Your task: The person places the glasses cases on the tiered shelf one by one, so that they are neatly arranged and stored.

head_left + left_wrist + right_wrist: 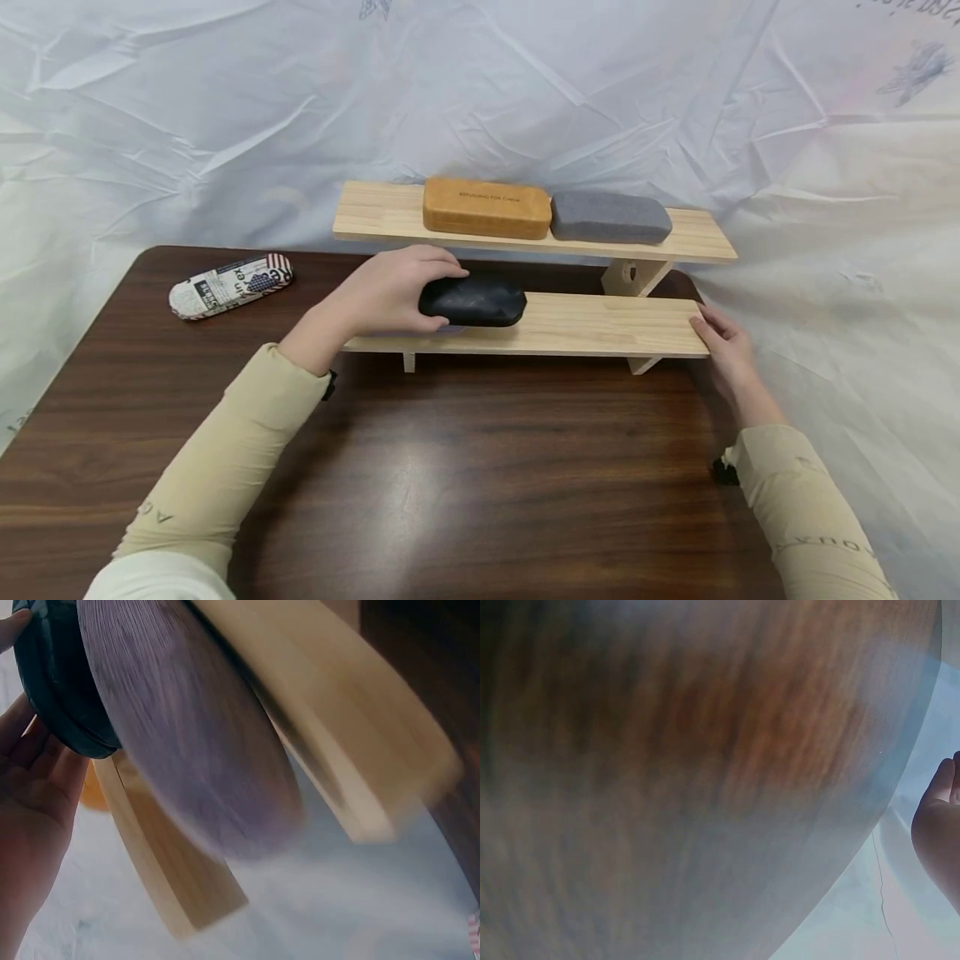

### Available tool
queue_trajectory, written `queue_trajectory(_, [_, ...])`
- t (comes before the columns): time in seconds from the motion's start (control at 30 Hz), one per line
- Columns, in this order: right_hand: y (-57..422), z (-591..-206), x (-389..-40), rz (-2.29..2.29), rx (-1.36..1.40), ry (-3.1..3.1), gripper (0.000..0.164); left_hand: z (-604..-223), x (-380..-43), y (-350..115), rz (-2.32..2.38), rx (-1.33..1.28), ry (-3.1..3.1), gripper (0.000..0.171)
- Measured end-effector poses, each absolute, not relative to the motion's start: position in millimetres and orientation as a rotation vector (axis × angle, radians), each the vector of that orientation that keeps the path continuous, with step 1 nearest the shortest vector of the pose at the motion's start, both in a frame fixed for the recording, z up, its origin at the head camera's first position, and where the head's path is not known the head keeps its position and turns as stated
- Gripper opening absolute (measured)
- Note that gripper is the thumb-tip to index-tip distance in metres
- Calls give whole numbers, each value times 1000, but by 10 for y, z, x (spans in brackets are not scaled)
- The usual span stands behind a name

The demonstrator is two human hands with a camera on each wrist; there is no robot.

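My left hand (405,287) holds a black glasses case (476,300) between thumb and fingers, over the left half of the lower board of a two-tier wooden shelf (600,325). A purple glasses case (187,735) lies on that board; in the head view it is mostly hidden behind my left hand and the black case. At the right end of the lower board, my right hand (727,354) grips the corner with thumb and fingers. On the upper board, an orange-brown glasses case (487,208) stands beside a grey glasses case (611,218).
A glasses case with newspaper and flag print (231,287) lies at the back left of the dark brown wooden table (480,467). Pale crinkled sheeting (247,108) hangs behind the shelf and along the right side. The right wrist view is mostly blurred tabletop.
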State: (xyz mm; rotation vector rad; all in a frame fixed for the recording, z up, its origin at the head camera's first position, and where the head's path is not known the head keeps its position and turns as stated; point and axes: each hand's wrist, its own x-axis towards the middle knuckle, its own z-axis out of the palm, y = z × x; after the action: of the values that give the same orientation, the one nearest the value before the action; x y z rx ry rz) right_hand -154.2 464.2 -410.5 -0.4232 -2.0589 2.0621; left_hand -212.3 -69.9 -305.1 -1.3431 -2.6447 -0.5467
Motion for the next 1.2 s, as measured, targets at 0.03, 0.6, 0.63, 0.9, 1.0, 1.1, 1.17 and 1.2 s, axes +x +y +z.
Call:
queue_trajectory(0.03, [4642, -4105, -1540, 2064, -420, -2059, 38, -3055, -2134, -655, -545, -1356, -2646, 61])
queue_trajectory(0.6, [4652, -4107, -1555, 2095, -372, -2027, 27, -3003, -2205, 5, -509, -1475, -2727, 62])
queue_trajectory(0.63, [4653, -4107, -1555, 2095, -372, -2029, 26, -3013, -2209, 39, -508, -1483, -2729, 62])
queue_trajectory(0.9, [4649, -4113, -1560, 2092, -398, -2030, 27, -3122, -2240, 224, -474, -1491, -2731, 62])
queue_trajectory(1.0, [4653, -4114, -1564, 2093, -409, -2023, 29, -3133, -2254, 278, -461, -1488, -2744, 62])
queue_trajectory(1.1, [4656, -4113, -1560, 2080, -431, -2034, 32, -3152, -2273, 335, -445, -1493, -2754, 62])
queue_trajectory(1.17, [4661, -4114, -1562, 2081, -444, -2033, 32, -3171, -2280, 368, -437, -1500, -2760, 61])
queue_trajectory(1.2, [4664, -4116, -1564, 2084, -446, -2030, 32, -3184, -2283, 383, -433, -1504, -2762, 61])
